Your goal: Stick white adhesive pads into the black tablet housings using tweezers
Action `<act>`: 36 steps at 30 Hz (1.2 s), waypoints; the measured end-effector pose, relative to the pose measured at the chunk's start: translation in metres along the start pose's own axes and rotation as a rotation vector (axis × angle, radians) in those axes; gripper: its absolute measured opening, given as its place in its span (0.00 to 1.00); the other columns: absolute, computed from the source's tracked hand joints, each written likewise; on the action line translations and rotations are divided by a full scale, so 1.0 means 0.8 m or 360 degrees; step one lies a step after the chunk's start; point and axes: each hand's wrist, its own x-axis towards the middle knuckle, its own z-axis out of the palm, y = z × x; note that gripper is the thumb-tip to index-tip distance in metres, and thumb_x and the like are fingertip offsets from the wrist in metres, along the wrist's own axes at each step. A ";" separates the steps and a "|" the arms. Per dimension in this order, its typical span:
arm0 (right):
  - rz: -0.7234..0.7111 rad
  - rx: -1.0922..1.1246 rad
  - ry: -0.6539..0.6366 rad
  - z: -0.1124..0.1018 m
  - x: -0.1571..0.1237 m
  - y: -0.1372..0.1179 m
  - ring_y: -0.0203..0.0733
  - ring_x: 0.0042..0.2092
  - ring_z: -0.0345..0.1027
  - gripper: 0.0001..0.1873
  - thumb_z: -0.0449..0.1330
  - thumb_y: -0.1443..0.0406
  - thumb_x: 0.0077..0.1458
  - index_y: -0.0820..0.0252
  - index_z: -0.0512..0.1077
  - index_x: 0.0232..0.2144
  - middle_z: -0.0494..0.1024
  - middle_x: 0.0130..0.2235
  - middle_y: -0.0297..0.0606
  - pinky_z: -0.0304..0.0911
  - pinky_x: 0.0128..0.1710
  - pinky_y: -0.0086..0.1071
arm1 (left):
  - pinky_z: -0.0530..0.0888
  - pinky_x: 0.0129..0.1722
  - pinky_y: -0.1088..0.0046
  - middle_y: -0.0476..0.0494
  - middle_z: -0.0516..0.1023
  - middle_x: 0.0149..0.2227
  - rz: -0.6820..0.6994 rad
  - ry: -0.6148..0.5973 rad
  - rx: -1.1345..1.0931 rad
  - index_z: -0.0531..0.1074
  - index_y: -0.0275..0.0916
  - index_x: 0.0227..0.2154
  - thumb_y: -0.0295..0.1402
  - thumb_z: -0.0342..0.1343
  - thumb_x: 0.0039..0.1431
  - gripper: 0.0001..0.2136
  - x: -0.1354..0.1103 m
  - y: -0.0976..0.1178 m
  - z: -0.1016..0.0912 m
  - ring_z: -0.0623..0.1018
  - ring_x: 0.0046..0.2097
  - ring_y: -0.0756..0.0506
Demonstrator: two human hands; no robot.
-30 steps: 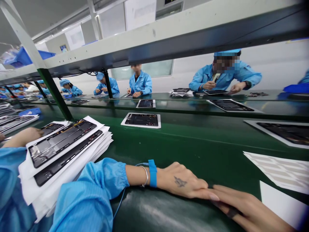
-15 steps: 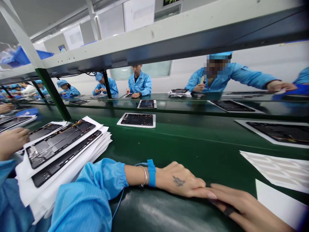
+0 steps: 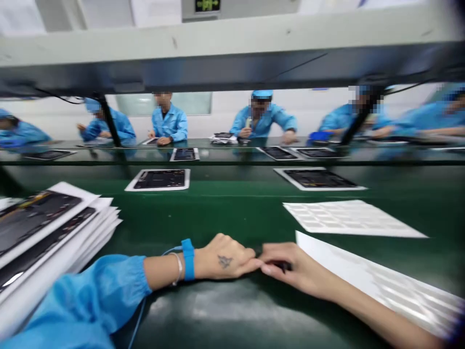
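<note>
Green belt (image 3: 221,218) fills lower half of my feed, pic soft from here. L hand (image 3: 223,257) lies across it, fingers straight and not closed on anything, tips touching R hand (image 3: 294,266). R hand comes in from lower right with fingers curled, pinching small black piece (image 3: 279,265) (prob a strip or a tool tip, too blurred to say from this end). That piece sits between both hands, just above belt.

On L wrist: blue wrist strap (image 3: 188,259) w/ thin blue cord (image 3: 142,315) running down past belt edge, silver bangle (image 3: 178,268) right beside it. Small tattoo (image 3: 225,261) on back of L hand, blue sleeve (image 3: 101,291) gathered at cuff.

R forearm runs along lower edge of white label sheet (image 3: 363,271). Second label sheet (image 3: 348,218) lies just beyond, not touching it. Left of L arm: stack of dark tablet panels on white paper (image 3: 43,232). Further up belt, one panel on paper (image 3: 160,179) and another (image 3: 317,178), well apart. Past those, co-workers in blue coats (image 3: 169,123) sit at far bench, under grey shelf (image 3: 218,58).
</note>
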 end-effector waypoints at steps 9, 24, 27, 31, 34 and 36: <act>0.1039 -0.0957 0.0554 -0.145 0.071 0.149 0.47 0.46 0.73 0.10 0.57 0.63 0.63 0.63 0.75 0.41 0.79 0.42 0.44 0.67 0.47 0.40 | 0.54 0.24 0.70 0.49 0.74 0.25 0.0029 0.0083 -0.0069 0.66 0.38 0.27 0.40 0.40 0.73 0.20 0.000 -0.002 0.007 0.74 0.25 0.47; 0.1545 -0.1205 0.0352 -0.205 0.142 0.291 0.46 0.50 0.71 0.18 0.60 0.60 0.62 0.60 0.69 0.53 0.72 0.53 0.44 0.70 0.47 0.44 | 0.58 0.26 0.69 0.48 0.76 0.27 0.0020 -0.0040 -0.0101 0.67 0.40 0.30 0.42 0.38 0.72 0.19 0.004 -0.002 0.013 0.74 0.27 0.46; 0.1531 -0.1229 0.0251 -0.205 0.147 0.294 0.47 0.50 0.71 0.19 0.60 0.59 0.62 0.60 0.69 0.53 0.72 0.53 0.44 0.70 0.47 0.45 | 0.56 0.26 0.69 0.48 0.76 0.27 0.0057 -0.0016 -0.0109 0.67 0.40 0.30 0.40 0.39 0.72 0.17 0.003 -0.003 0.014 0.74 0.27 0.46; 0.1509 -0.1214 0.0165 -0.201 0.157 0.283 0.46 0.49 0.71 0.19 0.60 0.59 0.62 0.60 0.69 0.53 0.72 0.53 0.44 0.70 0.47 0.45 | 0.52 0.25 0.69 0.49 0.76 0.27 0.0063 0.0014 -0.0100 0.67 0.39 0.30 0.38 0.40 0.72 0.17 0.002 -0.002 0.012 0.73 0.26 0.47; 0.1476 -0.1187 0.0165 -0.195 0.168 0.262 0.47 0.50 0.71 0.19 0.60 0.60 0.62 0.61 0.69 0.53 0.72 0.53 0.45 0.70 0.47 0.44 | 0.51 0.24 0.69 0.50 0.76 0.26 0.0071 0.0029 -0.0089 0.66 0.39 0.29 0.38 0.41 0.72 0.17 0.000 -0.001 0.013 0.72 0.25 0.48; 0.1409 -0.1171 0.0180 -0.193 0.173 0.241 0.47 0.49 0.71 0.19 0.60 0.60 0.62 0.61 0.69 0.53 0.72 0.53 0.45 0.70 0.47 0.44 | 0.51 0.24 0.69 0.51 0.75 0.26 0.0076 0.0060 -0.0096 0.66 0.39 0.29 0.39 0.41 0.72 0.17 -0.001 -0.003 0.016 0.71 0.24 0.49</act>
